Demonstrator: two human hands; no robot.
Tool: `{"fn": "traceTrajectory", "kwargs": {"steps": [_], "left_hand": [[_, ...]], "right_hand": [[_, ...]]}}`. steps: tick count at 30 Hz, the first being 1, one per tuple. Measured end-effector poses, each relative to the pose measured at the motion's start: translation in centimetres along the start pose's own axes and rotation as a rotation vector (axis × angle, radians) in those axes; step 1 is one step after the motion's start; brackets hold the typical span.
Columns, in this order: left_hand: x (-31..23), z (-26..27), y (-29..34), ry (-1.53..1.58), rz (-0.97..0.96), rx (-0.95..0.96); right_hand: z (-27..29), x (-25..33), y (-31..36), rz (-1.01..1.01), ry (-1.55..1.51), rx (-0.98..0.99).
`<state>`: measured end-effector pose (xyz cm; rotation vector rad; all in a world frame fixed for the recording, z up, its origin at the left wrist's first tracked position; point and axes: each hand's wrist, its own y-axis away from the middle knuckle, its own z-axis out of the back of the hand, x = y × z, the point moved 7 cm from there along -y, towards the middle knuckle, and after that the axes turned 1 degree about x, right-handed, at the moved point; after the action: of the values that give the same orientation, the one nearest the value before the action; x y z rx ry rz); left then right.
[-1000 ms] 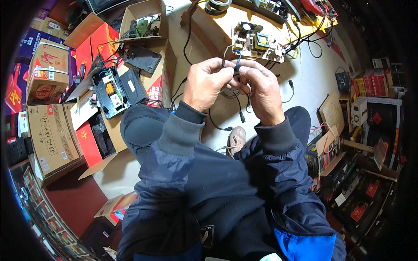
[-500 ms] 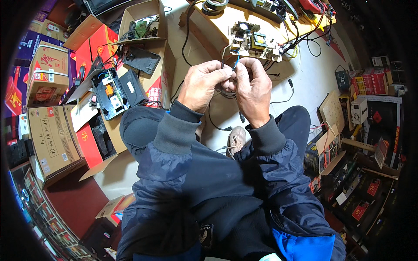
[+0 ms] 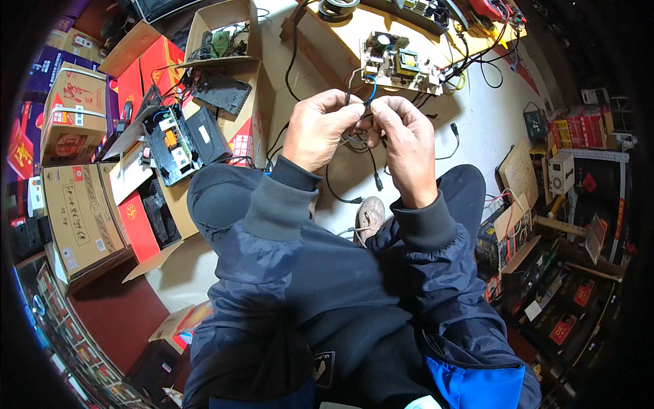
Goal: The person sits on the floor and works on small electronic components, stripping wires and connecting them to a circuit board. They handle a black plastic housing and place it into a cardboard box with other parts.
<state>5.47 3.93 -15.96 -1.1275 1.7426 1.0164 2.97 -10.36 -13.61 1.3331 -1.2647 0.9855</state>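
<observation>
In front of me, at the near edge of the wooden bench, lies a circuit board [image 3: 415,76] with a yellow-wrapped transformer [image 3: 407,61]. A blue wire [image 3: 372,87] and a pale wire [image 3: 352,78] run from it down to my hands. The fingers of my left hand [image 3: 313,133] are pinched on a wire end by the pale wire. My right hand [image 3: 409,146] pinches the blue wire between thumb and forefinger. The fingertips of both hands nearly meet, and the exact joint between the wires is hidden. Below them hangs a black cable with a plug [image 3: 378,181].
A roll of black tape [image 3: 337,8] and more wiring sit on the bench [image 3: 327,37]. Left stand cardboard boxes [image 3: 82,211] and an opened black device [image 3: 174,146] showing its board. Another plug [image 3: 454,128] lies on the floor. Cartons and a white-fronted unit [image 3: 561,174] line the right.
My right hand has shifted a little right and down, widening the gap between the hands. The black plug below them shows more fully. The left hand has barely moved.
</observation>
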Motion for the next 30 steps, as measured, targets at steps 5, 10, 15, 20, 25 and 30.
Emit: {"fn": "traceTrajectory", "kwargs": {"steps": [5,10,15,20,25,30], "left_hand": [[-0.7,0.2,0.2,-0.103,-0.028,-0.056],[-0.6,-0.3,0.3,-0.065,-0.009,-0.011],[-0.8,0.0,0.7,-0.065,-0.018,-0.052],[-1.5,0.1,0.7,0.046,-0.114,-0.092],[-1.4,-0.3,0.8,-0.01,-0.129,-0.053],[-0.7,-0.1,0.6,-0.085,-0.07,-0.09]], "right_hand": [[-0.5,0.6,0.0,-0.048,-0.029,0.031],[-1.0,2.0,0.5,0.111,0.19,0.053],[-1.8,3.9,0.8,0.417,0.896,0.055],[-0.2,4.5,1.2,0.327,0.588,0.032],[0.6,2.1,1.1,0.127,0.281,0.008],[0.5,-0.4,0.2,-0.028,0.051,0.073]]}}
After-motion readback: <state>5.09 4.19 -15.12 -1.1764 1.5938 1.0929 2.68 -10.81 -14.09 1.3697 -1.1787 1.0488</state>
